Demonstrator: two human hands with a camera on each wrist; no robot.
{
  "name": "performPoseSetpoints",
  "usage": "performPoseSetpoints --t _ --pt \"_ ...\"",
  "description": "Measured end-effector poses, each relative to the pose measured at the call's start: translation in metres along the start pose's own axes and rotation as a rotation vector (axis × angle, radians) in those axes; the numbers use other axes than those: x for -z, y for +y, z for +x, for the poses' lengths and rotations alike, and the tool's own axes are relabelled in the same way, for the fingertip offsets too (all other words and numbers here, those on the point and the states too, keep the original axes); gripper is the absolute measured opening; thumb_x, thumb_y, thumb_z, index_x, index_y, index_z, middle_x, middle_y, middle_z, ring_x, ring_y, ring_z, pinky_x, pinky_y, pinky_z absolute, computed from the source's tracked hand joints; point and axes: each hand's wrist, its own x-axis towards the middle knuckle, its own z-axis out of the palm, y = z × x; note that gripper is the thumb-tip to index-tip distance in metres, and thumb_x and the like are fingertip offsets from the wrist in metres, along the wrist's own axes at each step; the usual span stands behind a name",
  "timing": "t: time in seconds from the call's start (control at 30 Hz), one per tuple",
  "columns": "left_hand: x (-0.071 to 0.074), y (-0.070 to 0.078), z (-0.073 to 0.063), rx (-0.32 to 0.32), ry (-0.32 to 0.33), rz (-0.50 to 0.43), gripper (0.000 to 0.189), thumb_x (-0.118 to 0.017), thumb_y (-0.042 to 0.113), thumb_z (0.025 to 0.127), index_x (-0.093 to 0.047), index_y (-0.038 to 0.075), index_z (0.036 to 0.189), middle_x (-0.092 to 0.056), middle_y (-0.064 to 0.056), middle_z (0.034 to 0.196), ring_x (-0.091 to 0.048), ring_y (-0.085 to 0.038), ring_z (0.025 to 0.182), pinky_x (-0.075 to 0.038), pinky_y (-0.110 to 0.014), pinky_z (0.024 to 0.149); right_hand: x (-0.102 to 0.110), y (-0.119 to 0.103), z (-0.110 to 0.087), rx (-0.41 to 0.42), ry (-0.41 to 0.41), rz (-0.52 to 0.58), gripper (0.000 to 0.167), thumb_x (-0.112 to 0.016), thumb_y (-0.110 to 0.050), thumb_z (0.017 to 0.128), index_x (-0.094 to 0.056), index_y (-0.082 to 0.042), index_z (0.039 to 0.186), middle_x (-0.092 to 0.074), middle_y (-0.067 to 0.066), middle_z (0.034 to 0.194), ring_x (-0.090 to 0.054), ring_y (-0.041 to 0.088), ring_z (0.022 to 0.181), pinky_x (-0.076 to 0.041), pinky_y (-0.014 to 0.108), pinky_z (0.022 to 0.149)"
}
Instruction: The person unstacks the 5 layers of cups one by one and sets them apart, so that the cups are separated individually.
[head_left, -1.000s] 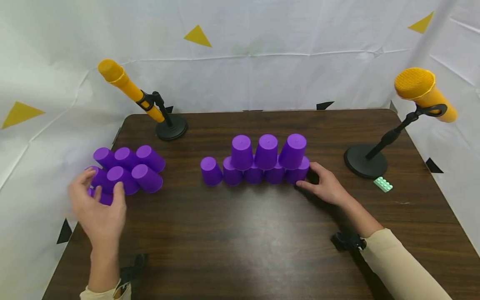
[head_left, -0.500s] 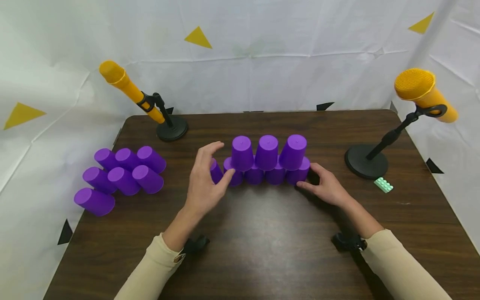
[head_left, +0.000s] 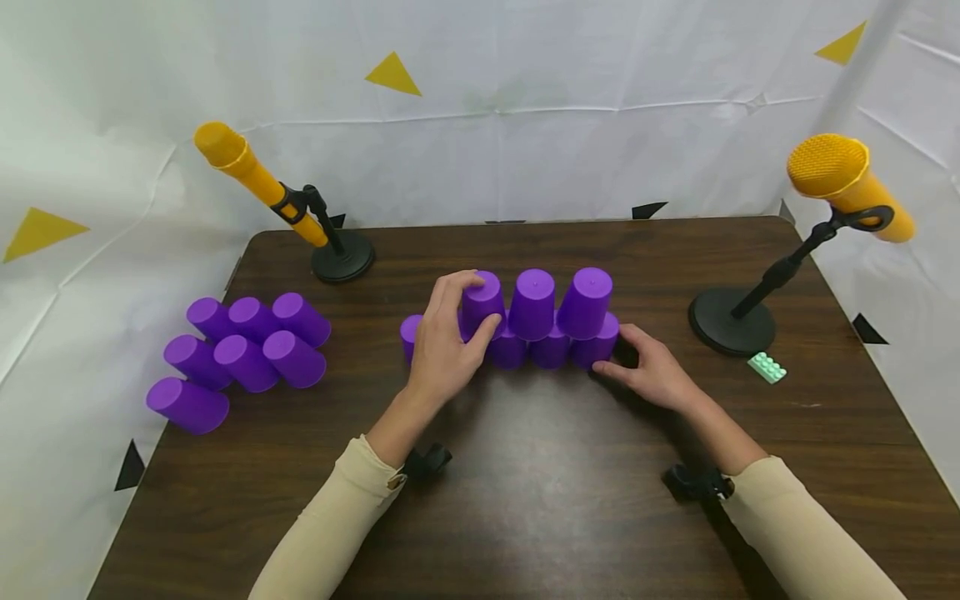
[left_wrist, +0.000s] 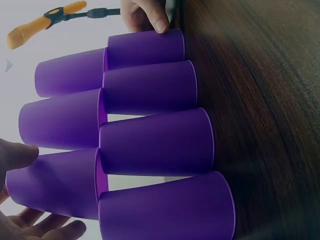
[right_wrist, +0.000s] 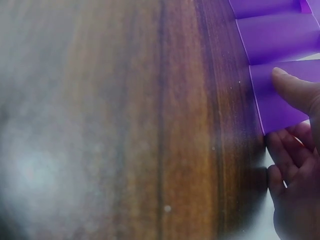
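Observation:
Upside-down purple cups form a two-level row mid-table. My left hand (head_left: 444, 346) reaches round the leftmost upper cup (head_left: 482, 304), thumb on one side and fingers on the other, as the left wrist view also shows. That cup stands across two lower ones. Beside it are the middle upper cup (head_left: 533, 304) and the right upper cup (head_left: 587, 302). My right hand (head_left: 654, 372) holds the rightmost lower cup (right_wrist: 282, 97) between thumb and fingers. The leftmost lower cup (head_left: 408, 333) is partly hidden behind my left hand.
Several more upside-down purple cups (head_left: 247, 360) are grouped at the table's left. A yellow microphone on a black stand (head_left: 342, 256) is at back left, another black stand (head_left: 731, 323) with a yellow microphone at right. A mint-green toy brick (head_left: 767, 368) lies beside it.
My left hand has moved right from the grouped cups, past the leftmost lower cup, to the leftmost upper cup. My right hand has stayed at the rightmost lower cup.

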Motion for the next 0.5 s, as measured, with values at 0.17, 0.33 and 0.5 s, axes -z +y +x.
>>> performPoseSetpoints --t 0.17,0.33,0.5 --pt "-0.002 0.0 0.001 0.011 -0.003 -0.018 0.043 -0.073 0.007 0.086 -0.053 0.015 0.123 -0.054 -0.004 0.128 -0.058 -0.016 0.107 -0.051 -0.036 0.085 0.001 -0.001 0.0 -0.002 0.0 0.0 0.06 -0.077 -0.023 0.086 -0.051 -0.002 0.136 -0.056 0.02 0.132 -0.046 0.038 0.129 -0.032 0.058 0.106" --pt "0.005 -0.001 -0.002 0.003 0.014 -0.06 0.043 -0.073 0.005 0.086 -0.053 0.012 0.123 -0.053 -0.006 0.128 -0.058 -0.016 0.107 -0.052 -0.035 0.085 0.001 0.0 0.0 -0.008 -0.004 0.0 0.06 -0.077 -0.024 0.086 -0.052 -0.002 0.136 -0.056 0.02 0.132 -0.046 0.038 0.129 -0.032 0.058 0.106" --pt "0.026 -0.004 -0.013 0.008 0.057 -0.085 0.041 -0.074 0.004 0.087 -0.054 0.011 0.122 -0.053 -0.005 0.129 -0.058 -0.019 0.111 -0.054 -0.039 0.086 0.001 0.0 -0.001 -0.007 -0.002 -0.002 0.059 -0.077 -0.025 0.087 -0.052 -0.002 0.135 -0.056 0.02 0.131 -0.046 0.039 0.129 -0.032 0.058 0.106"
